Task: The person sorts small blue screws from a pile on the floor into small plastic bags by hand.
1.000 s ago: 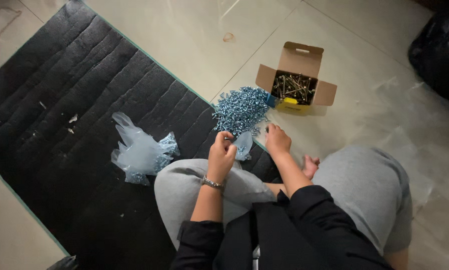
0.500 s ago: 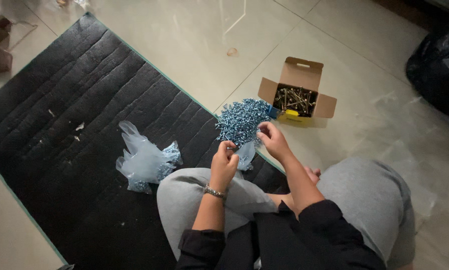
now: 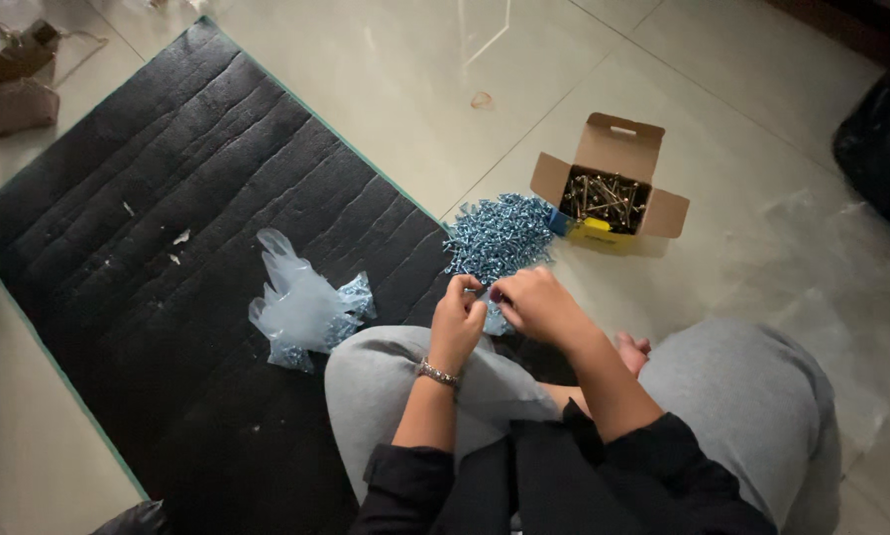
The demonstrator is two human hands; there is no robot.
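I sit cross-legged on the floor in grey trousers. My left hand (image 3: 458, 317) and my right hand (image 3: 534, 303) meet over my knees, both pinching a small clear plastic bag (image 3: 495, 319) of bluish screws. Just beyond the hands lies a heap of silver-blue screws (image 3: 500, 236) on the tile floor. An open cardboard box (image 3: 609, 183) holding darker screws stands behind the heap, to the right. A wristband sits on my left wrist.
A black quilted mat (image 3: 167, 258) covers the floor at left, with several filled clear bags (image 3: 304, 309) lying on it. A dark bag (image 3: 881, 149) sits at the far right. Brown objects (image 3: 9, 84) lie at the top left corner.
My right hand has drawn back from the screw heap toward my left hand, and both now close on the small bag. The camera view has shifted slightly.
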